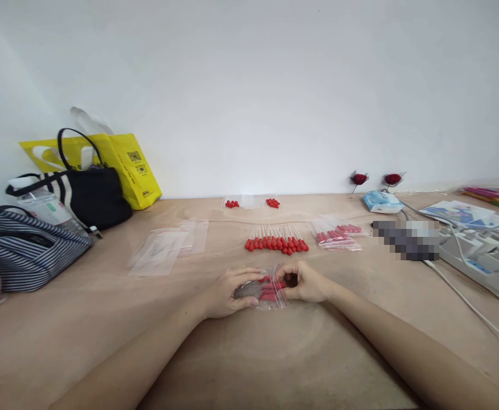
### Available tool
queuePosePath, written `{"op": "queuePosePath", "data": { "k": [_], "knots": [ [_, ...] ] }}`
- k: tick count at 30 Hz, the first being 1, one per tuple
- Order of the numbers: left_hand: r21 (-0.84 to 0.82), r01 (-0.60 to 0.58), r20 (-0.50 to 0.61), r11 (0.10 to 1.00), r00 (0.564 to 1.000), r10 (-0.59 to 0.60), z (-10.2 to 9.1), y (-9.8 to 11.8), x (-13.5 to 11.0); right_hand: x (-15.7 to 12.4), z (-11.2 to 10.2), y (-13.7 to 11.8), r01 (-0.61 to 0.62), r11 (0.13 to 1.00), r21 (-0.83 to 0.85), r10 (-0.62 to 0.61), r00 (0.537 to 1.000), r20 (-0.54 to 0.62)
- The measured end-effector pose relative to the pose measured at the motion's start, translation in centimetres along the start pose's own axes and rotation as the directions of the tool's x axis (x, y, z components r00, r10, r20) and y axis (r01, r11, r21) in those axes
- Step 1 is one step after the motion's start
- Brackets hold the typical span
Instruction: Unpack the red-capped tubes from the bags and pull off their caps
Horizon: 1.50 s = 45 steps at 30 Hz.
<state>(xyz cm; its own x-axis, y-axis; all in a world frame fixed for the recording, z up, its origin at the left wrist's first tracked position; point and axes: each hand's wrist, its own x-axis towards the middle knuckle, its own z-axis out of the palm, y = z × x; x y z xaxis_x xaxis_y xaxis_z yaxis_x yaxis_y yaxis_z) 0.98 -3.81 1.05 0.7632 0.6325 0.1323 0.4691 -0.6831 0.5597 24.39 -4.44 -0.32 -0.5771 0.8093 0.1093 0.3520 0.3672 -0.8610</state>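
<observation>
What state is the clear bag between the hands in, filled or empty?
Filled, at least partly: red pieces show through the clear bag. Whether its seal is closed, I cannot tell; the right hand partly covers that end.

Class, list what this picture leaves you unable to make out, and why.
Head view:
Clear bag: count of red pieces, blurred behind plastic.
Left hand: palm, hidden by its back.
Dark object: identity, masked by pixelation.
Striped bag: far end, cut off by left edge.
Yellow bag: lower part, behind black bag.
</observation>
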Motion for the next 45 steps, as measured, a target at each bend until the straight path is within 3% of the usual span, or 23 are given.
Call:
{"op": "queuePosePath", "data": {
  "k": [9,14,21,27,34,36,38,40,41,42,45],
  "knots": [
    [-0.003,0.021,0.029,1.0,0.999,-0.021,0.1,-0.3,-0.1,-1.0,-2.2,0.3,0.052,0.982,-0.182,-0.058,0.998,-0.029],
    [0.011,0.027,0.017,1.0,0.999,-0.027,-0.1,-0.5,-0.3,-1.2,-2.2,0.5,0.108,0.976,-0.187,-0.117,0.992,-0.037],
    [0.035,0.089,0.026,0.995,0.996,-0.09,-0.7,-0.8,-0.5,-1.3,-2.5,1.4,0.004,0.997,0.083,0.001,0.999,-0.054],
    [0.046,0.077,0.007,0.996,0.997,-0.077,-1.8,-1.3,-0.7,-1.7,-4.3,1.9,-0.083,0.928,0.363,0.141,0.981,-0.137],
    [0.01,0.111,-0.018,0.994,0.994,-0.111,-2.0,-1.1,-0.8,-2.2,-6.8,2.3,0.022,0.889,0.458,0.173,0.909,-0.379],
    [-0.033,0.13,-0.132,0.991,0.982,-0.134,-1.7,-0.8,-0.4,-1.8,-6.2,2.2,0.066,0.876,0.477,0.193,0.86,-0.473],
    [-0.131,0.181,-0.264,0.975,0.941,-0.211,-1.3,0.0,0.4,-1.2,-4.8,1.7,0.095,0.901,0.424,0.186,0.797,-0.574],
    [-0.324,0.267,-0.278,0.908,0.89,-0.361,-0.8,1.1,1.6,-0.5,-2.9,0.9,0.098,0.96,0.261,0.104,0.742,-0.662],
    [-0.451,0.314,-0.22,0.836,0.869,-0.444,-0.6,1.8,2.4,-0.3,-2.0,0.5,0.112,0.985,0.134,0.017,0.703,-0.711],
    [-0.589,0.354,-0.133,0.727,0.844,-0.519,-0.3,2.5,3.2,-0.2,-1.1,0.1,0.123,0.992,0.002,-0.082,0.672,-0.736],
    [-0.883,0.338,0.083,0.325,0.796,-0.6,0.7,4.4,5.6,-0.2,0.9,-0.6,0.173,0.929,-0.326,-0.353,0.673,-0.649]
  ]
}}
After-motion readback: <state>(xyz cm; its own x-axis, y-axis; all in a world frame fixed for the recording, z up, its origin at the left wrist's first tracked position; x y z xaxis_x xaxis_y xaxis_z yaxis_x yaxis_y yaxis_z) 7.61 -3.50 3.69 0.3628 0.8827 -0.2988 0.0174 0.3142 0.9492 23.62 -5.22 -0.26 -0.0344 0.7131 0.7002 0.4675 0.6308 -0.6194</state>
